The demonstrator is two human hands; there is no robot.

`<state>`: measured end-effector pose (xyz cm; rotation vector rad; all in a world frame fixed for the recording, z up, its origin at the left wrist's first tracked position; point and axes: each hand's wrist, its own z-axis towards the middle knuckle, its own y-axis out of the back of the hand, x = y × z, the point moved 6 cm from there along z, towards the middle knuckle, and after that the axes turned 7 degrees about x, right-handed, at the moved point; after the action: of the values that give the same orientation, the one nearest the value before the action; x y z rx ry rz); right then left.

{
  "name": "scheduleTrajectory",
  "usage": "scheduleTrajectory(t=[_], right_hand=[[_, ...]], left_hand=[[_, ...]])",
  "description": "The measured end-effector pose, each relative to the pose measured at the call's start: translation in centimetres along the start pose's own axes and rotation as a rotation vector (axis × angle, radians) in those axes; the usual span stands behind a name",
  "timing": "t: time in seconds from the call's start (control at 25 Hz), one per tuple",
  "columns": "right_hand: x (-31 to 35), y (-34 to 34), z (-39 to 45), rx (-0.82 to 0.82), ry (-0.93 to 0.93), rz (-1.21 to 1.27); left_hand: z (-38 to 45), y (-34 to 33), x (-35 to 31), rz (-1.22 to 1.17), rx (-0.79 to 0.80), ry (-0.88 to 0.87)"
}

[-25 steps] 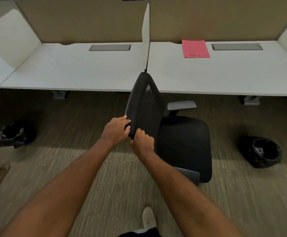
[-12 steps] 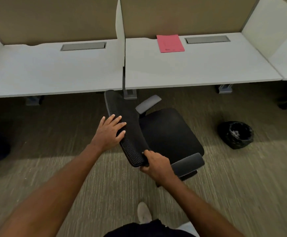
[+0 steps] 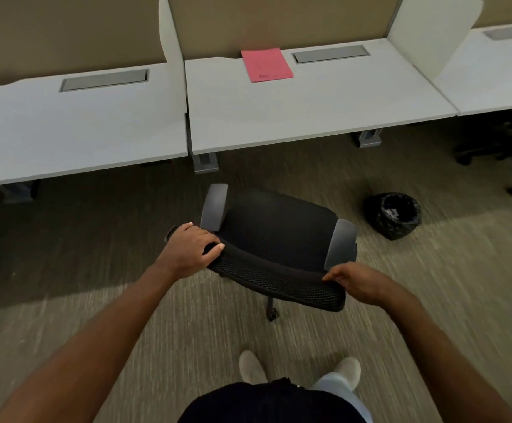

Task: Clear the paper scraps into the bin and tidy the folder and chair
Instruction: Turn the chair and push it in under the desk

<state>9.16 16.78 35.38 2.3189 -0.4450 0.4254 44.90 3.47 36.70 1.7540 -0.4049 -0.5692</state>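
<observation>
A black office chair [image 3: 274, 227] with grey armrests stands on the carpet in front of me, its seat facing the white desk [image 3: 309, 117]. My left hand [image 3: 192, 250] grips the left end of its mesh backrest top. My right hand [image 3: 357, 282] holds the right end of the same backrest. A pink folder [image 3: 266, 65] lies flat at the back of the desk, against the partition. A round bin with a black liner [image 3: 393, 215] stands on the floor to the right of the chair; pale scraps show inside it.
A second white desk [image 3: 74, 126] adjoins on the left, and a third [image 3: 492, 68] on the right. White dividers [image 3: 173, 41] separate them. Another dark chair base [image 3: 505, 154] sits under the right desk. My feet [image 3: 297, 369] stand on the carpet behind the chair.
The chair has turned so its seat now faces the desk squarely. My hands have spread to opposite ends of the backrest. The view has shifted left, with the bin and folder further right.
</observation>
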Motion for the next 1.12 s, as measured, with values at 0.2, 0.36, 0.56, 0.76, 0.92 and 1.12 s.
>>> scheduleTrajectory(t=[0.2,0.36,0.56,0.76,0.92,1.12], right_hand=[[2.5,-0.2,-0.6,-0.03,0.059,-0.007],[1.3,-1.1,-1.0,-0.26,0.072,-0.316],[-2.8,1.9,-1.8,-0.481,0.105,-0.416],[-5.0,5.5,-1.0,-0.524,0.169,-0.443],[-6.3,8.1,0.5,-0.517,0.21,-0.485],[-7.8,11.9,2.7,-0.521,0.285,-0.543]], left_hand=[[-1.6,-0.7,-3.6,-0.019,0.037,-0.067],[-2.2,-2.2,-8.0,0.029,0.12,-0.117],[0.2,-2.0,-12.3,0.054,0.062,-0.138],[3.1,-1.0,-14.6,0.05,-0.029,-0.102],[5.5,-0.2,-15.4,0.07,-0.079,-0.047],[8.6,-0.2,-16.2,0.074,-0.112,0.053]])
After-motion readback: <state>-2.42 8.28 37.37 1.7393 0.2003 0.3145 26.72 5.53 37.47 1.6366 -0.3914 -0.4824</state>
